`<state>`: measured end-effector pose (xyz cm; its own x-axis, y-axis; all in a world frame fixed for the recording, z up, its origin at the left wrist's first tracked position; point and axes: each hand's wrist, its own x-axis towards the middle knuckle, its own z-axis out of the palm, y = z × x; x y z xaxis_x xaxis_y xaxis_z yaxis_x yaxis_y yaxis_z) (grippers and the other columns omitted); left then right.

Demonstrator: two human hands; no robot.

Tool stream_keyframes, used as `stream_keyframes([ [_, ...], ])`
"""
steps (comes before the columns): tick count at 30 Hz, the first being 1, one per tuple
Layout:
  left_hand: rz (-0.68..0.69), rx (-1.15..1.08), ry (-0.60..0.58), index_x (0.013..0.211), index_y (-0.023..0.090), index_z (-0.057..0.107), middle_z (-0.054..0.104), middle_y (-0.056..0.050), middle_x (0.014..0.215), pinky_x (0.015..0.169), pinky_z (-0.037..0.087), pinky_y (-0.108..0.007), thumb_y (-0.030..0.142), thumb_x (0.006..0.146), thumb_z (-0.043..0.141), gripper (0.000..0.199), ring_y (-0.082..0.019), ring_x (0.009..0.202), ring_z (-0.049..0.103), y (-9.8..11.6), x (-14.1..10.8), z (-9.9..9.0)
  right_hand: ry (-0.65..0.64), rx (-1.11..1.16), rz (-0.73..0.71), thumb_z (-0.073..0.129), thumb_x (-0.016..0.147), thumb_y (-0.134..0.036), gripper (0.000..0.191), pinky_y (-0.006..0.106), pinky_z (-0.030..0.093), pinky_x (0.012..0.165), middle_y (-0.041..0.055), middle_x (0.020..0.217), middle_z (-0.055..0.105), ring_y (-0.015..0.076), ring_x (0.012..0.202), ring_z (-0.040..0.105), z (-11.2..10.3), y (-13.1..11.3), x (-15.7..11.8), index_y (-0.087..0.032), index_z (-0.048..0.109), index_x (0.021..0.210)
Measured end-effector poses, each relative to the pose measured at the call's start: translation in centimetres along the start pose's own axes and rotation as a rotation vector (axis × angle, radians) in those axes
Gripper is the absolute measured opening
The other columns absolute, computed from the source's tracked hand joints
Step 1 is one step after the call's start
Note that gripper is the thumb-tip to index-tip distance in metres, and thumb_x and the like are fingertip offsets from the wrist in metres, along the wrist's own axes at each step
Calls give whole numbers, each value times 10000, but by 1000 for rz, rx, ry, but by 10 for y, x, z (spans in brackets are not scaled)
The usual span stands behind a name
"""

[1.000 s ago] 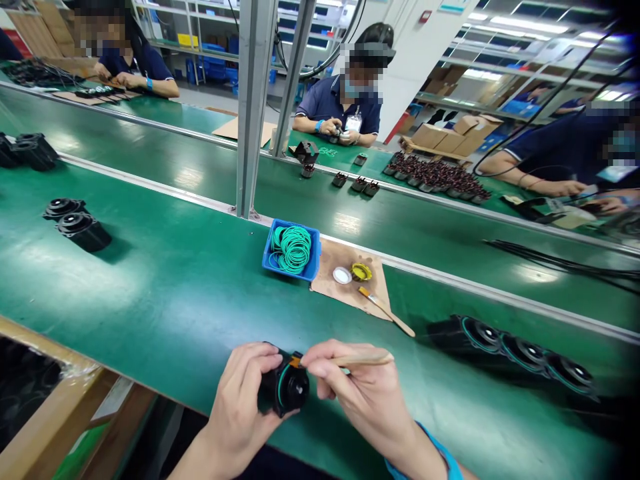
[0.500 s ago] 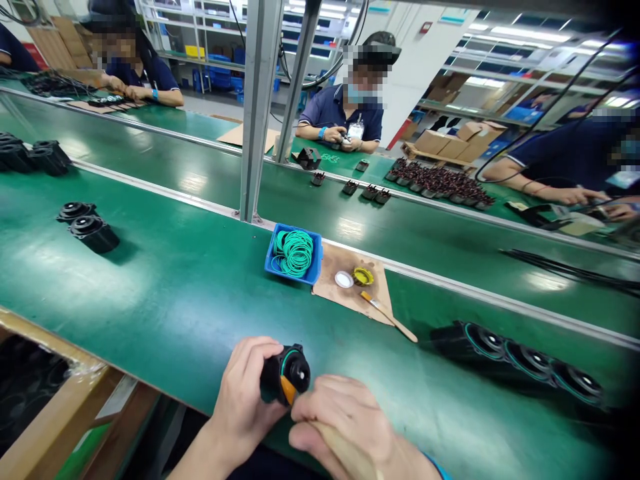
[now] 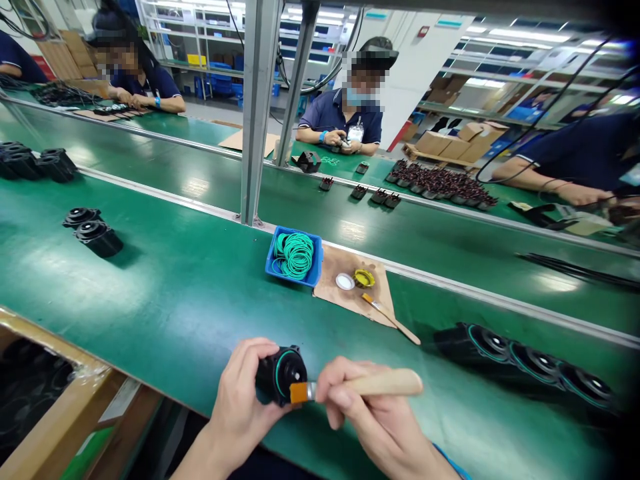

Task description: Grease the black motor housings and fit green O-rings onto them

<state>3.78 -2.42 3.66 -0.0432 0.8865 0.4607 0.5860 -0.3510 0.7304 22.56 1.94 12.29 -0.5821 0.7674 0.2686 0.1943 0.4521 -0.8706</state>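
My left hand (image 3: 245, 393) is wrapped round a black round housing (image 3: 273, 373) with a green ring on its face, tilted toward the right. In my right hand (image 3: 367, 407) is a wooden-handled brush (image 3: 385, 383), its orange bristles at the lower right edge of the housing's face. Beyond them stands a blue bin (image 3: 293, 280) of green rings. Beside it, a brown cardboard sheet (image 3: 333, 267) bears a white lid (image 3: 345, 281), a yellow pot (image 3: 363, 278) and part of a second brush (image 3: 393, 320).
Three black housings with green rings (image 3: 543, 363) lie at the right. Two more housings (image 3: 97, 238) stand at the left. A metal post (image 3: 254, 120) rises behind the bin. Small parts (image 3: 385, 199) sit on the belt. Several people sit across the table.
My right hand has turned the brush, so its handle now points right instead of down toward me. The small parts on the belt have shifted right.
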Motion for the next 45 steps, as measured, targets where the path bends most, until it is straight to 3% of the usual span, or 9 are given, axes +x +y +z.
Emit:
stream_keyframes([
  [5,32,30,-37,1156,221,521,673,-92,1096,850,583,-374,290,735,840,533,-259,1009,681,2,-6,3,-36,167,192,438,1024,-486,527,228,414,496,1,595,545,97,490,501,8,4,5,-187,558,607],
  [10,89,47,-34,1154,206,521,669,-103,1077,827,588,-373,325,793,794,467,-254,985,680,0,-6,4,-84,78,163,395,1029,-526,581,215,405,475,2,578,554,93,491,505,9,5,14,-185,570,593],
  [18,110,43,8,1116,189,553,685,-112,1047,825,598,-373,366,803,782,426,-257,965,699,3,-7,3,101,-167,14,395,1047,-474,655,217,465,537,17,535,627,107,498,615,5,16,24,-189,590,491],
  [22,69,-4,32,1104,197,569,701,-104,1042,825,602,-348,391,764,817,464,-247,956,715,2,-5,-1,135,-198,68,438,1032,-471,657,219,460,533,8,433,578,135,522,654,-2,24,23,-206,523,437],
  [27,-139,-137,36,1062,227,611,721,-65,1031,832,599,-337,475,587,912,615,-255,965,724,-6,-4,-6,193,104,191,452,1025,-485,462,202,422,432,-35,429,562,109,390,520,-13,21,11,-198,634,712],
  [30,-317,-300,5,1045,227,623,728,-53,1030,810,594,-308,506,503,937,686,-246,945,726,-9,-5,-7,222,227,124,443,1044,-426,315,185,461,490,-14,637,681,113,537,602,-18,19,4,-226,654,925],
  [38,-488,-543,-40,990,210,640,748,-26,960,779,565,-229,397,418,989,695,-197,868,719,-4,-1,-8,-35,-122,22,483,1031,-270,161,247,504,812,17,1039,683,150,905,639,-11,21,2,-269,586,1154],
  [42,-522,-565,-88,985,198,641,762,-30,899,745,565,-239,438,392,985,726,-206,820,723,0,1,-9,-78,-132,14,619,970,-324,229,241,503,839,9,1067,677,154,925,633,-6,21,4,-273,566,1187],
  [45,-519,-527,-90,967,197,639,767,-30,879,749,571,-260,463,376,982,733,-217,809,728,1,0,-9,-42,-60,20,486,1038,-300,189,232,501,808,3,996,696,138,882,646,-6,21,3,-280,572,1204],
])
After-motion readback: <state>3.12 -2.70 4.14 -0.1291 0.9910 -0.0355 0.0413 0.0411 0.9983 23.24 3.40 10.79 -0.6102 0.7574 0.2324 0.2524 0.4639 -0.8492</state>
